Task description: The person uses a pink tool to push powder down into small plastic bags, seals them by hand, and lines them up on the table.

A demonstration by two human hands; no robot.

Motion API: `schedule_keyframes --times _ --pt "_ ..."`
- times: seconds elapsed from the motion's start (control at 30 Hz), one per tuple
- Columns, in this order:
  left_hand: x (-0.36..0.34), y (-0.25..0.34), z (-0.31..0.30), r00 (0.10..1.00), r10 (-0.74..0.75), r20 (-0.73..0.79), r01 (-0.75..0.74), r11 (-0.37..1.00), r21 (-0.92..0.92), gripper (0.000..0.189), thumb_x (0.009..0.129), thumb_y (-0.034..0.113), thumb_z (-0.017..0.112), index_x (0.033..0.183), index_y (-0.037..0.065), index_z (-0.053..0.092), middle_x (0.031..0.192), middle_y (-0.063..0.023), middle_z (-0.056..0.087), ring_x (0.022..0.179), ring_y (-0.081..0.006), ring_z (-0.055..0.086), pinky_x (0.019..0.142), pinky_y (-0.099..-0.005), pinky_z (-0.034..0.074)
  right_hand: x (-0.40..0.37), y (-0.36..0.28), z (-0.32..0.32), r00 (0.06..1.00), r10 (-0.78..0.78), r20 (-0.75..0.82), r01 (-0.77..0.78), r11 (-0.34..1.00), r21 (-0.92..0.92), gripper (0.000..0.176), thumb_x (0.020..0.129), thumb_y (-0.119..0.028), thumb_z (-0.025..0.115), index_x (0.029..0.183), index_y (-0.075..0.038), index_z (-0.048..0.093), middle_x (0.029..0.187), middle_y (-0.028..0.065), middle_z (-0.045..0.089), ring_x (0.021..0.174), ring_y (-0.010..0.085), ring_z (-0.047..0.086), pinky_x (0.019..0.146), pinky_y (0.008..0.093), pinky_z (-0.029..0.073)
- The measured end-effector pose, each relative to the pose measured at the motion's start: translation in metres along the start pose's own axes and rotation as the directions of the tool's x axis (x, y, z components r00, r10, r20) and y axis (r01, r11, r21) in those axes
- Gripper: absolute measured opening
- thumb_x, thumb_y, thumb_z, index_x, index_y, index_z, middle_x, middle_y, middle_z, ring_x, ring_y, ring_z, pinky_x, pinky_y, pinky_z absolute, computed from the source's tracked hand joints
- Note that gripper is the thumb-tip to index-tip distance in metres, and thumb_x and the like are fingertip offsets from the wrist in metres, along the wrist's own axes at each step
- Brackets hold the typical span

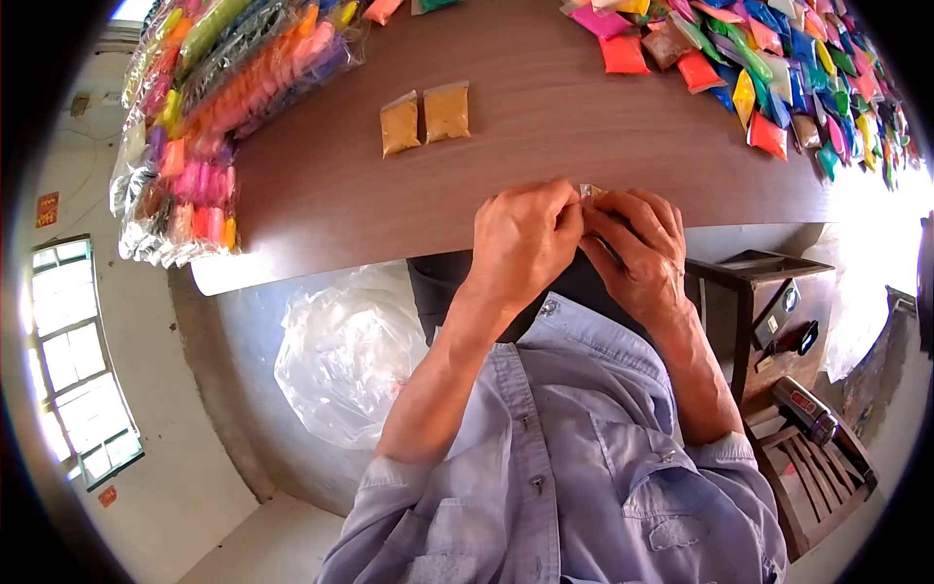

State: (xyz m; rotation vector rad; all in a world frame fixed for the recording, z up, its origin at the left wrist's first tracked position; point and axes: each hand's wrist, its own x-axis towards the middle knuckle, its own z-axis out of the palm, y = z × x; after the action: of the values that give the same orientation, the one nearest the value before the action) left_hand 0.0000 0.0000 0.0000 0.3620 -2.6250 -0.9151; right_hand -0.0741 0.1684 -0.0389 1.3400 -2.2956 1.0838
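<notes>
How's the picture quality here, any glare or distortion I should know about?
Head view: strong fisheye, the table edge bowed, corners black; window and right side blown out; glare on the clear plastic bag; whatever is between the fingertips too small to identify.

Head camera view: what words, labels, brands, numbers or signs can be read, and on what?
No text is readable.
Cylindrical container on the chair: markings too small and blurred.
Upper red wall paper: too small.
Lower red wall paper: too small.
</notes>
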Motion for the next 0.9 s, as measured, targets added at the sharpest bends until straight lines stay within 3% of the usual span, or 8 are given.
schedule_keyframes --times 0.17,0.5,0.67,0.9 --pt "-0.002 -0.004 0.001 0.999 -0.039 0.033 0.044 0.986 -0.162 0.004 0.088 0.003 0.075 0.092 0.001 0.076 0.072 -0.0144 0.069 0.060 -0.0239 0.067 0.058 -0.0355 0.052 -0.001 0.002 -0.002 1.000 0.005 0.007 -0.005 1.000 -0.007 0.040 0.071 -0.012 0.091 0.109 -0.013 0.078 0.122 0.0014 0.069 0.115 0.0281 0.066 0.095 0.0433 0.051" --pt "-0.004 -0.008 0.010 0.999 0.010 -0.038 -0.017 0.983 -0.183 0.004 0.092 0.004 0.075 0.095 0.002 0.077 0.080 -0.0157 0.073 0.068 -0.0275 0.073 0.061 -0.0373 0.054 0.000 0.001 -0.001 1.000 0.014 0.000 -0.014 1.000 0.003 0.041 0.067 -0.010 0.092 0.107 -0.013 0.079 0.123 0.0014 0.070 0.115 0.0278 0.066 0.096 0.0428 0.051" --pt "-0.002 -0.005 0.014 0.997 0.034 -0.074 -0.040 0.996 -0.085 0.004 0.093 0.005 0.073 0.090 0.004 0.074 0.080 -0.0160 0.073 0.071 -0.0342 0.072 0.062 -0.0411 0.055 0.001 0.001 -0.002 1.000 0.013 0.021 -0.014 1.000 0.012 0.042 0.067 -0.010 0.092 0.107 -0.012 0.079 0.123 0.0024 0.070 0.114 0.0282 0.066 0.095 0.0431 0.051" --pt "-0.003 0.006 0.017 0.996 0.033 -0.085 -0.027 0.997 0.070 0.008 0.093 0.007 0.071 0.085 0.004 0.070 0.077 -0.0158 0.072 0.071 -0.0370 0.072 0.062 -0.0454 0.055 0.003 0.001 -0.006 0.999 0.019 0.038 -0.020 1.000 0.015 0.042 0.069 -0.012 0.092 0.109 -0.012 0.079 0.121 0.0031 0.070 0.113 0.0284 0.066 0.095 0.0432 0.052"
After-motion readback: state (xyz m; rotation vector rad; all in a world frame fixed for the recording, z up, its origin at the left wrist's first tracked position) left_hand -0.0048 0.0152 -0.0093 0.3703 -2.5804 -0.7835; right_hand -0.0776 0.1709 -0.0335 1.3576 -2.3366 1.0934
